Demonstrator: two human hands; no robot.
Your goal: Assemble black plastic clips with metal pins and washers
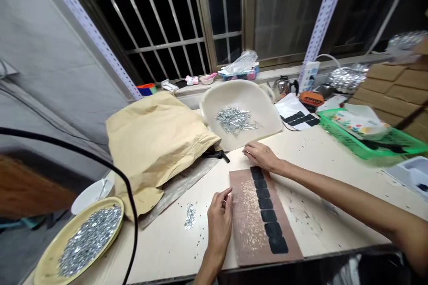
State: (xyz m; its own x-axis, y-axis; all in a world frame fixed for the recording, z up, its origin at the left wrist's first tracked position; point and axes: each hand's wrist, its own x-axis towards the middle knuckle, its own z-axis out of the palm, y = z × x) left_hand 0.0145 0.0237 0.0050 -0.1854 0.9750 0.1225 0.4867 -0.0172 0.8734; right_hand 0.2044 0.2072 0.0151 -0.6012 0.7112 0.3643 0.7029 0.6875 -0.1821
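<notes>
A brown board lies flat on the pale table, with a column of black pads down its middle. My left hand rests at the board's left edge, fingers curled and pinched together; what they hold is too small to see. My right hand lies beyond the board's far end, fingers curled and pressed on the table near the topmost pad. Just past it sits a cream dish holding a heap of small metal pieces.
A tan paper sack lies left of the dish. A yellow plate of shiny metal bits sits at the near left, and a small loose pile beside my left hand. A green basket and cardboard boxes stand at right.
</notes>
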